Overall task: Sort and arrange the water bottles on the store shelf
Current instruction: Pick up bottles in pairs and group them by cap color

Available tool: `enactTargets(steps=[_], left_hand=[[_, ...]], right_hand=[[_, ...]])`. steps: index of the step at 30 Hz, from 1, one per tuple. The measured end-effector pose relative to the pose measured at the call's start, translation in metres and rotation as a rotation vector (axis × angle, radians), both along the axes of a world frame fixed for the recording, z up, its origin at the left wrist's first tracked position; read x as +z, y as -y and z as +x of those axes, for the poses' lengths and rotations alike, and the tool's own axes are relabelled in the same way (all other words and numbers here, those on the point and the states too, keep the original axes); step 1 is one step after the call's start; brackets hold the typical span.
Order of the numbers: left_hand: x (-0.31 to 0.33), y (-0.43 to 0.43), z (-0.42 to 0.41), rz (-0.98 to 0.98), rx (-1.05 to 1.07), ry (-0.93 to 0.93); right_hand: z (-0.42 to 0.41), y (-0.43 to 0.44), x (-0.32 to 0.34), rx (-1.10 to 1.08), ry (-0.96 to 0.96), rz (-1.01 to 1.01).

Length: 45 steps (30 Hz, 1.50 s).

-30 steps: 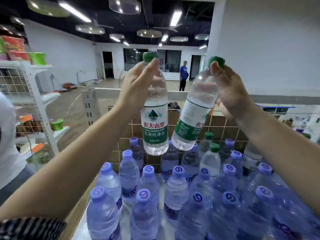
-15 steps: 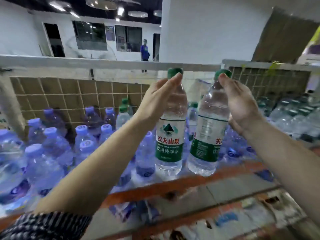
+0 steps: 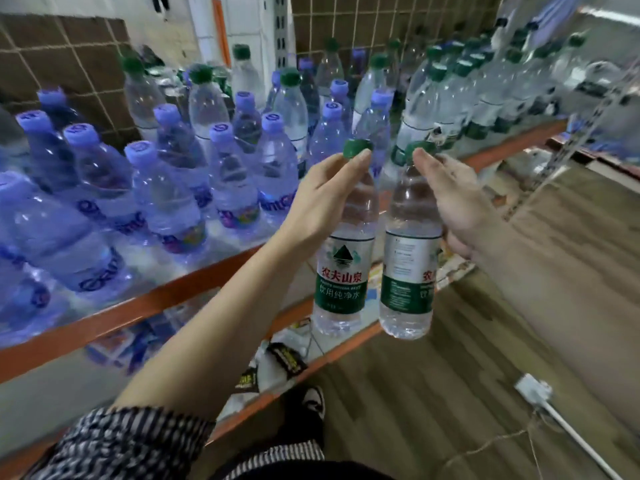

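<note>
The left hand (image 3: pixel 325 202) grips the left bottle (image 3: pixel 346 271) high at its neck, fingers curled just under the green cap. The right hand (image 3: pixel 464 206) holds the right bottle (image 3: pixel 408 271) the same way. Both bottles hang upright below the hands, close together, out in front of the orange shelf edge (image 3: pixel 138 306) and above the wooden floor (image 3: pixel 450 375). With such a high hold, a full bottle may swing or slip and drop. Its base could also clip the shelf edge on the way in. The green-capped row (image 3: pixel 450 88) beyond the right hand stands tightly packed, so a nudge may topple neighbours. The purple-capped bottles (image 3: pixel 166 188) left of the left hand invite a misplacement.
</note>
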State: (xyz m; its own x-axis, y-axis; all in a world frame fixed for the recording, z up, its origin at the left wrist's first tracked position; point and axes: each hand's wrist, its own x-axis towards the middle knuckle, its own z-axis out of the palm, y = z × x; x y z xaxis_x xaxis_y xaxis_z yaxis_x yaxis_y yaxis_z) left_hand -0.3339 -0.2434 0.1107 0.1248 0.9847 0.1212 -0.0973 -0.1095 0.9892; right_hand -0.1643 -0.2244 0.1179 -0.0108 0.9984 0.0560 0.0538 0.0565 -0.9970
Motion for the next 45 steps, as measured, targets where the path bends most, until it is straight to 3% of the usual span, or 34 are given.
enactTargets(steps=[15,23,34,45], left_hand=[[-0.015,-0.162,0.153,0.050,-0.173,-0.001],[-0.019,-0.238,0.240,0.028,-0.177,-0.047],[-0.010,-0.317,0.405,0.028,0.063,0.033],[0.006,-0.407,0.491,0.109,0.155,0.020]], right_hand=[[0.151,-0.138,-0.008,-0.171,0.118,-0.027],[0.242,-0.215,-0.016,-0.106,0.029,-0.029],[0.412,-0.320,0.012,0.036,0.088,-0.003],[0.496,-0.426,0.026,0.115,0.066,0.069]])
